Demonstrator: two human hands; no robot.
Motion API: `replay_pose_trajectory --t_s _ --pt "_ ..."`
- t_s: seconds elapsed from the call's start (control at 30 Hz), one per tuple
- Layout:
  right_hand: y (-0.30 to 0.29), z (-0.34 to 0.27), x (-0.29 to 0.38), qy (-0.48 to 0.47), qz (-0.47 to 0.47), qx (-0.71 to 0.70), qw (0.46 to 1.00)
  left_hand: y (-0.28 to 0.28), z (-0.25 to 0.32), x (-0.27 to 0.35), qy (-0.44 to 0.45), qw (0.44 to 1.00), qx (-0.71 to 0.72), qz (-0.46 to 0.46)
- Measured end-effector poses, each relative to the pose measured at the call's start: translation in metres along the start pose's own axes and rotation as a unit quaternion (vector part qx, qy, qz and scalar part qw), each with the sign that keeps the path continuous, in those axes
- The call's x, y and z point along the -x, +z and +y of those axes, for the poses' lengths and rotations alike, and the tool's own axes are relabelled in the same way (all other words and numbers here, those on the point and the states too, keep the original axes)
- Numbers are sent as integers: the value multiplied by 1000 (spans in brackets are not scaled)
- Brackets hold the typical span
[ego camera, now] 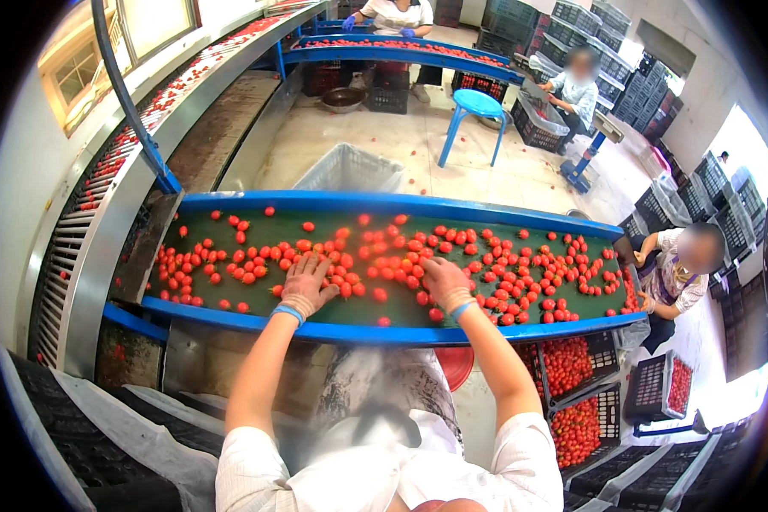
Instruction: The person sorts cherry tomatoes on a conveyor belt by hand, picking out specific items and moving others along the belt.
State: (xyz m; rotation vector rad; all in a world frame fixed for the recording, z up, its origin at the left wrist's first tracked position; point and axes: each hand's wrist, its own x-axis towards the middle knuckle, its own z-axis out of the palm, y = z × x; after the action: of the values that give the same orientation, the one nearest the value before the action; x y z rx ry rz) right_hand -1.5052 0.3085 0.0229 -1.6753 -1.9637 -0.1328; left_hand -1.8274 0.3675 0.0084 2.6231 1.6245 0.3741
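Many small red cherry tomatoes [502,249] lie scattered over a green conveyor belt [333,315] with blue metal side rails. Palm down among the tomatoes, my left hand [306,285] rests left of the belt's middle, fingers spread, in a thin pale glove with a blue band at the wrist. My right hand [445,281], gloved and banded the same way, is over the belt farther right, its fingertips at some tomatoes. Neither hand is closed around a tomato. Between the hands lies a cluster of tomatoes, partly blurred by haze in the picture.
A roller conveyor [77,230] with tomatoes runs along the left wall. Beyond the belt stand a lined crate [352,169] and a blue stool [478,102]. A co-worker [685,269] sits at the belt's right end. Tomato-filled crates [605,409] stand at the lower right.
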Motion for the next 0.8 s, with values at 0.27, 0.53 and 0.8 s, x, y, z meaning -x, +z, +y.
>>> replay_pose_trajectory --t_s 0.27,0.53,0.8 --pt "55 -53 -37 170 -84 77 979 16 -37 -1 -30 976 126 174" --pt "53 -26 -31 188 -37 -13 981 14 -52 0 -36 964 174 196" --pt "26 -25 -39 375 84 -740 551 8 -68 3 -43 961 193 195"
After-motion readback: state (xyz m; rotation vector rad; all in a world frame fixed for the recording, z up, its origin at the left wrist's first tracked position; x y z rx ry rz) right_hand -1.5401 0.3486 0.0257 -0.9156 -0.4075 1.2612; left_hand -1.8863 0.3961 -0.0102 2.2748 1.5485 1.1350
